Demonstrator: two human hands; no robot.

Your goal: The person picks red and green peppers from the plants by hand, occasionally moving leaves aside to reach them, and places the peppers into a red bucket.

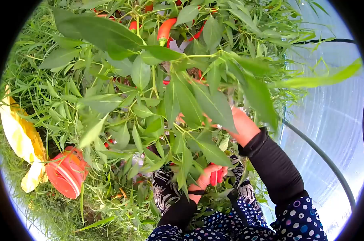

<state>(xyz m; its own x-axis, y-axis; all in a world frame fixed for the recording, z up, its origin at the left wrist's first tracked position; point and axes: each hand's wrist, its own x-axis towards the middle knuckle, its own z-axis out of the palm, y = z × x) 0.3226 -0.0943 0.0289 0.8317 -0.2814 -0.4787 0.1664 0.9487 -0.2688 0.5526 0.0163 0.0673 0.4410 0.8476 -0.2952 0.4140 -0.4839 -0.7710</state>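
My left hand (206, 178) is low in front of my body, its fingers closed around red chili peppers (219, 175). My right hand (243, 125) reaches up into the pepper plant (141, 74), and leaves cover its fingers, so what they touch cannot be seen. Large green leaves hang between the camera and both hands. Higher on the plant, a red pepper (166, 30) hangs by its green stem, with several others partly hidden among the foliage.
To the left, a red bucket (65, 173) lies tilted in the grass beside a yellow sack (23, 138). Clear plastic sheeting (326, 108) stands along the right side, with a dark curved pipe (322, 150) running across it. Dense weeds surround the plant.
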